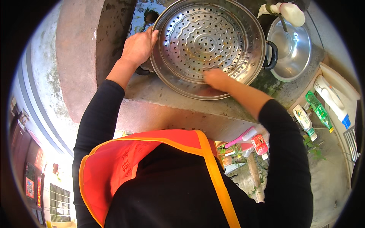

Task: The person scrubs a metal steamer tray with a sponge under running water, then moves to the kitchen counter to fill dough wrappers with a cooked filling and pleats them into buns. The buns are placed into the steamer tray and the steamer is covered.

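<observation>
A large metal steamer pan (206, 42) with a perforated bottom and black side handles rests on a concrete ledge, its open side up. On its upper left rim is my left hand (140, 45), thumb over the edge. My right hand (218, 79) is inside the pan near the lower part of the perforated bottom; it is blurred and curled, and whether it holds something is hidden. To the right of the pan stands a shiny metal basin (291, 51).
A faucet with a whitish wrapping (291, 14) juts over the basin. A raised concrete wall (78, 57) stands at left. Lower right are a green bottle (319, 111), a white bottle (303, 121), a white jug (330, 97), a red-labelled bottle (259, 145) and a pink-handled brush (241, 137).
</observation>
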`<control>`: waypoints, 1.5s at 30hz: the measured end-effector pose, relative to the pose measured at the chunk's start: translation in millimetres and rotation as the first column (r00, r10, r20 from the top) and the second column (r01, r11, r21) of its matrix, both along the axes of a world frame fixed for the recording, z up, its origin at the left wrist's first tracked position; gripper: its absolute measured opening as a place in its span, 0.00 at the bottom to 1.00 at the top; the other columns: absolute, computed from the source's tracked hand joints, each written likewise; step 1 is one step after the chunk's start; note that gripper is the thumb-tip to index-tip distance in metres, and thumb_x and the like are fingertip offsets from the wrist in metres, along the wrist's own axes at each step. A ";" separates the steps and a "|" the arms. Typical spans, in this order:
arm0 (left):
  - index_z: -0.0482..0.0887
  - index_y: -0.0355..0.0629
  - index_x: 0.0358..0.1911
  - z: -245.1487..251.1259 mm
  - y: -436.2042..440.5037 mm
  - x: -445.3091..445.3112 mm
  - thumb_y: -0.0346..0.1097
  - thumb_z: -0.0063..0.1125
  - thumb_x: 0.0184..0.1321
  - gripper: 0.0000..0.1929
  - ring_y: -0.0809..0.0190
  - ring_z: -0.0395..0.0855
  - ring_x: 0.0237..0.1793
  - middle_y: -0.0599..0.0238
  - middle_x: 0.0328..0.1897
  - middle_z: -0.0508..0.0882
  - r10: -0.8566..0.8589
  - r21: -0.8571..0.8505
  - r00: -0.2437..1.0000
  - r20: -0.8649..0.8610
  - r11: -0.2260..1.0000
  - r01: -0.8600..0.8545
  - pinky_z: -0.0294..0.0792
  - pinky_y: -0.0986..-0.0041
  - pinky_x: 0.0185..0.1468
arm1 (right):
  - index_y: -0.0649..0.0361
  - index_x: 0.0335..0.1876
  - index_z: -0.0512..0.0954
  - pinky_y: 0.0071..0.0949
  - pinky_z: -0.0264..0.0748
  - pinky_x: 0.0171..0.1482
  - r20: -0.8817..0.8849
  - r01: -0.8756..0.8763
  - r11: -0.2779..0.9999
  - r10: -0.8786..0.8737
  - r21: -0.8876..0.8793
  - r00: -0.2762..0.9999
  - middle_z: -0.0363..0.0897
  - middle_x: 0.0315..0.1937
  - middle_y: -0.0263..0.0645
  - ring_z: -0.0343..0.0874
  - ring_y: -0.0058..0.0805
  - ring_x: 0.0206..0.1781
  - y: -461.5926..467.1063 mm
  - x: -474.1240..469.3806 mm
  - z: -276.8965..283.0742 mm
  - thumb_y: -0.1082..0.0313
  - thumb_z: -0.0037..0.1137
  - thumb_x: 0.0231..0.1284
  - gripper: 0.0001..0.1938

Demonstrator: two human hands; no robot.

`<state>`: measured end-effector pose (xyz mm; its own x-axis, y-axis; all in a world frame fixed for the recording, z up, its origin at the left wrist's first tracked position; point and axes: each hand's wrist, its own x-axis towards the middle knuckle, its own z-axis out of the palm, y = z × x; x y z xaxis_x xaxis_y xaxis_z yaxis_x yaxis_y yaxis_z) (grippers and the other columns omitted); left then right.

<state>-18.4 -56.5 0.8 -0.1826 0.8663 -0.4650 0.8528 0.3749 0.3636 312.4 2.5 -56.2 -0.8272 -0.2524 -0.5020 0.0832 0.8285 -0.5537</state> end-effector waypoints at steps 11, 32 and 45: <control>0.77 0.42 0.47 1.9 1.7 -0.1 0.50 0.35 0.73 0.20 0.40 0.81 0.33 0.47 0.28 0.84 -0.026 0.016 0.999 0.023 1.000 0.026 0.73 0.52 0.40 | 0.57 0.26 0.80 0.34 0.78 0.40 -0.160 -0.098 0.993 0.087 -0.067 0.983 0.78 0.29 0.38 0.80 0.36 0.36 -0.5 -10.9 4.1 0.69 0.53 0.50 0.05; 0.71 0.45 0.60 0.5 -16.2 6.0 0.50 0.37 0.71 0.22 0.40 0.83 0.33 0.45 0.29 0.84 0.145 0.008 0.989 -0.016 0.989 -0.145 0.73 0.50 0.39 | 0.59 0.39 0.74 0.46 0.73 0.44 -0.126 0.848 0.519 -0.839 0.108 0.529 0.75 0.38 0.48 0.76 0.55 0.42 55.7 20.6 24.2 0.73 0.55 0.54 0.07; 0.81 0.38 0.23 106.6 -26.0 27.9 0.47 0.46 0.70 0.22 0.65 0.76 0.27 0.63 0.20 0.80 0.443 0.068 0.650 0.618 0.794 -0.605 0.68 0.69 0.35 | 0.59 0.48 0.73 0.45 0.74 0.44 -0.651 0.978 0.146 -0.759 -0.149 0.014 0.76 0.46 0.47 0.79 0.51 0.41 109.3 -14.8 203.0 0.56 0.57 0.60 0.17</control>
<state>9.5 -82.5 107.3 -0.4286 0.8008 -0.4184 0.1604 0.5232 0.8370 297.6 111.8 146.8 -0.3629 0.9095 0.2026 0.6960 0.4091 -0.5900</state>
